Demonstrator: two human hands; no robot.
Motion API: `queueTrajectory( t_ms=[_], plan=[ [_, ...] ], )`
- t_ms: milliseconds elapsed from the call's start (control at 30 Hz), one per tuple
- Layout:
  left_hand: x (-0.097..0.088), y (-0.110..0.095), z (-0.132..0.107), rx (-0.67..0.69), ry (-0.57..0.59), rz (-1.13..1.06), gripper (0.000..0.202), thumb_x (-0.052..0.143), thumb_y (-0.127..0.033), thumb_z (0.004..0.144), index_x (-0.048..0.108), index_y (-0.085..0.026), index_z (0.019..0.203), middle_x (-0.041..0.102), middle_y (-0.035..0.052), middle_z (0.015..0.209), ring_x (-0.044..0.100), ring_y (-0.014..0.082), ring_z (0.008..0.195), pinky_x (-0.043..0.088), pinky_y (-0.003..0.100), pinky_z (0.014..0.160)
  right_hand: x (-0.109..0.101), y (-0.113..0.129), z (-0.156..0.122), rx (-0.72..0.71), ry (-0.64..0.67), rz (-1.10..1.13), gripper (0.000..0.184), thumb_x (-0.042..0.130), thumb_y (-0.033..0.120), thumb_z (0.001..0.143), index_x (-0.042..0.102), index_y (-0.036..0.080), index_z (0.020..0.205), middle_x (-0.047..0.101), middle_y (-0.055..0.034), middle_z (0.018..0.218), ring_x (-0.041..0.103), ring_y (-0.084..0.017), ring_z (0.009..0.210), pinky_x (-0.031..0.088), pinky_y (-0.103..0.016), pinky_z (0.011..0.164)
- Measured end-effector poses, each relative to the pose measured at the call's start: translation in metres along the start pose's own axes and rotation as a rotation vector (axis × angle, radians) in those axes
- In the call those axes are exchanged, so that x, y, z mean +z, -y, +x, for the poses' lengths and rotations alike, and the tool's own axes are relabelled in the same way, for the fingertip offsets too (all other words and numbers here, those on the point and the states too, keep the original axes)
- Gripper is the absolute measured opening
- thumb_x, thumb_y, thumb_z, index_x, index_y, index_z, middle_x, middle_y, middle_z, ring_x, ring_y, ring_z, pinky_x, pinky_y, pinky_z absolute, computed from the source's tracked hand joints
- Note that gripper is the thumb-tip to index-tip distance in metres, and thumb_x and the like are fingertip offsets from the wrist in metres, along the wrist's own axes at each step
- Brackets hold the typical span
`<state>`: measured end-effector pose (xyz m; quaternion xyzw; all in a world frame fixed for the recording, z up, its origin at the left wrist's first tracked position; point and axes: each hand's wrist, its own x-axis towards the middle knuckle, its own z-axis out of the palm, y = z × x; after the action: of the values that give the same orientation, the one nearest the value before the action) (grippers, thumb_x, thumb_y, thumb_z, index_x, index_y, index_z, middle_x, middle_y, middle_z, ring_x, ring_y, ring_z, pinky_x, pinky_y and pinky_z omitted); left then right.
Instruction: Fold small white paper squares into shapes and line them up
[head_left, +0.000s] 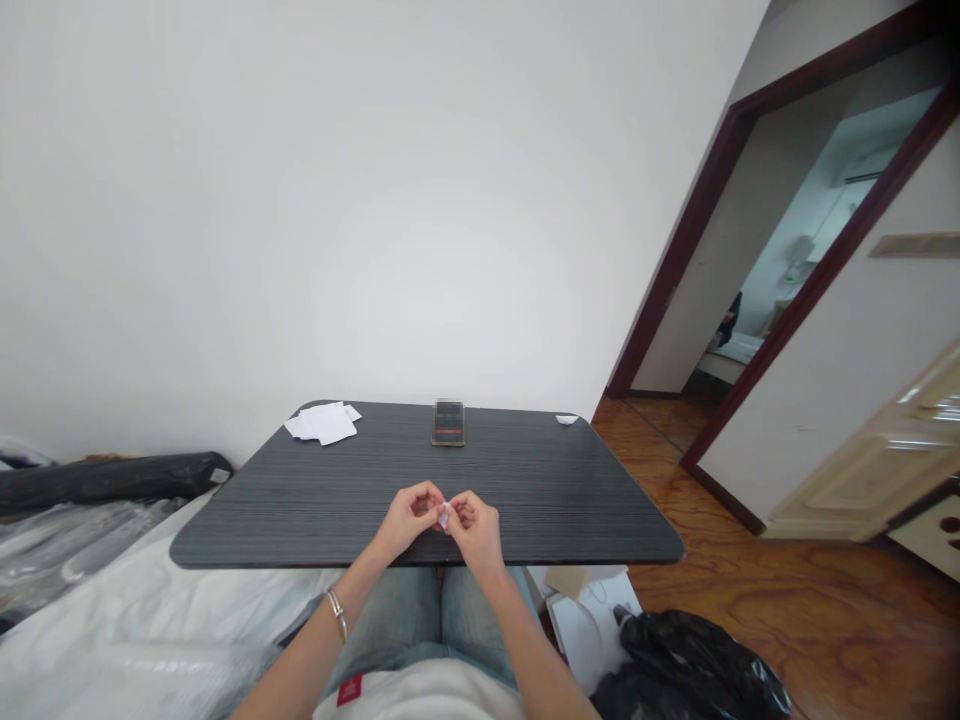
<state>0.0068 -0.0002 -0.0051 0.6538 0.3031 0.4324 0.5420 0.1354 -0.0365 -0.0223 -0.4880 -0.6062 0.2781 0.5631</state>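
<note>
Bracelet [337, 606] is worn on L wrist. Paper scrap [444, 516] is pinched between curled-shut fingertips of L hand [409, 517] and R hand [474, 528], above near edge of table [540, 500]. Phone [448, 422] and paper pile [324, 422] are seen at far edge.

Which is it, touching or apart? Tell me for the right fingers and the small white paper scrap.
Touching. The head view shows the right hand's fingers pinching the small white paper scrap with no gap.
</note>
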Motion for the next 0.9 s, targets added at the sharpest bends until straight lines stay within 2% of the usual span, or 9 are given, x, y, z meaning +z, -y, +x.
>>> queueTrajectory(
  t_ms=[500,900],
  plan=[
    [0.0004,-0.0027,-0.0005,-0.017,-0.017,-0.085,0.019,0.063,-0.027,0.067,0.052,-0.013,0.068,0.057,-0.0021,0.056,0.056,0.0112,0.051,0.047,0.024,0.053,0.0001,-0.0029,0.0020,0.041,-0.019,0.191,0.005,0.050,0.021,0.073,0.053,0.017,0.071,0.058,0.0009,0.056,0.058,-0.013,0.050,0.046,-0.022,0.047],
    [-0.0035,-0.0018,-0.0010,-0.014,-0.131,-0.124,0.019,0.064,-0.029,0.066,0.053,-0.014,0.070,0.057,-0.0025,0.058,0.056,0.0111,0.055,0.048,0.024,0.058,-0.0062,0.0022,0.0052,0.101,-0.042,0.464,0.015,0.052,0.030,0.077,0.052,0.017,0.072,0.063,-0.0027,0.070,0.060,-0.015,0.064,0.052,-0.027,0.058]
  ],
)
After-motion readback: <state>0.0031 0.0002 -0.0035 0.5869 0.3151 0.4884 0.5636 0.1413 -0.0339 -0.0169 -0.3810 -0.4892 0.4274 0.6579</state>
